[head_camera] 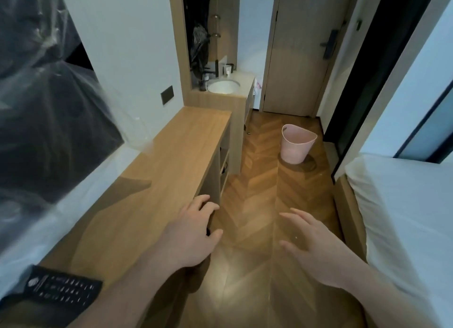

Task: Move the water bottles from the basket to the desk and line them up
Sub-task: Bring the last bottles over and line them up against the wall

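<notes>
A pink plastic basket [296,143] stands on the wooden floor ahead, near the door; its inside is hidden from here and no water bottles show. The long wooden desk [171,156] runs along the left wall with a bare top. My left hand [193,232] hovers at the desk's front edge, fingers loosely curled, holding nothing. My right hand [311,246] is stretched out over the floor with spread fingers, also holding nothing. Both hands are well short of the basket.
A black remote [63,288] lies on the desk's near end. A plastic-wrapped dark screen [44,94] leans on the left wall. A washbasin counter [224,87] stands beyond the desk. A white bed [404,217] fills the right side. A closed door [301,58] is ahead.
</notes>
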